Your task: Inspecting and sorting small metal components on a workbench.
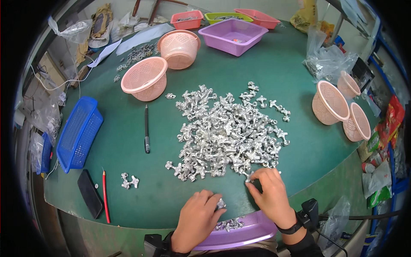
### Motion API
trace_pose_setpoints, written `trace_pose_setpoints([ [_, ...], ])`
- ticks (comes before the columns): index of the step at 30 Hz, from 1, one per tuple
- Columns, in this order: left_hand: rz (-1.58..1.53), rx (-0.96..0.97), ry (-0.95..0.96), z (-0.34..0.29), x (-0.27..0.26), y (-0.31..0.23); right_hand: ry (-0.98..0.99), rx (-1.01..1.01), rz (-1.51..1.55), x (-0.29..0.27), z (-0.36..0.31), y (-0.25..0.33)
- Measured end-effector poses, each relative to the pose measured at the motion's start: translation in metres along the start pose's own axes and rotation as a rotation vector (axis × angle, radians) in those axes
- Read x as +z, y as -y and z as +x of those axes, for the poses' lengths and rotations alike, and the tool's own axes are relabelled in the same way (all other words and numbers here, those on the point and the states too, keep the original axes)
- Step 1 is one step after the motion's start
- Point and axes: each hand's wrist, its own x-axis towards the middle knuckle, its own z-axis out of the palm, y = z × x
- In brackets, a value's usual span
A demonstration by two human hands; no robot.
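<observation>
A large heap of small silver metal castings [227, 132] with knobbly, branching shapes covers the middle of the green table. My right hand [274, 197] is at the heap's near edge, thumb and fingertips closed around one silver casting [248, 176]. Closer to me, my left hand [196, 220] pinches another silver casting [221, 204] between thumb and fingers. Below both hands is a shallow purple basket [257, 234] with several castings lying in it; my left hand partly covers its left side.
Left of the heap lie a black pen [147, 128], a few separate castings [129, 181], a red pencil [105, 197], a black phone [90, 195] and a blue basket [80, 133]. Pink baskets [147, 81] stand at the far left and right [329, 103]; a purple tub [233, 38] sits at the back.
</observation>
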Motion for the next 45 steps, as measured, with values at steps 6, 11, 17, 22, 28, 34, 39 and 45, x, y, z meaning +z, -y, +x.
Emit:
trace_pose_setpoints([
  [6,-0.002,-0.104,-0.092,-0.008,-0.007,0.006,0.269,0.038,0.081,-0.019,-0.010,0.007],
  [11,-0.038,-0.051,-0.039,-0.008,0.002,0.011,0.253,0.084,0.034,-0.008,-0.009,0.013],
  [17,-0.093,-0.040,-0.090,-0.012,0.007,0.013,0.265,0.373,0.291,-0.015,-0.011,0.014],
  [22,-0.218,-0.197,-0.112,-0.019,0.008,0.002,0.246,0.641,0.808,-0.015,-0.024,-0.002],
  [28,-0.852,-0.383,0.032,-0.020,0.008,0.002,0.361,0.679,1.300,-0.015,-0.027,-0.002],
  [34,-1.469,-0.572,0.215,-0.015,0.004,-0.006,0.492,0.662,1.446,-0.015,-0.028,0.007],
  [39,-1.513,-0.617,0.215,-0.012,0.002,-0.006,0.438,0.670,1.407,-0.019,-0.029,0.013],
  [45,-1.295,-0.573,0.304,-0.011,-0.010,-0.005,0.521,0.760,1.449,-0.024,-0.030,0.015],
])
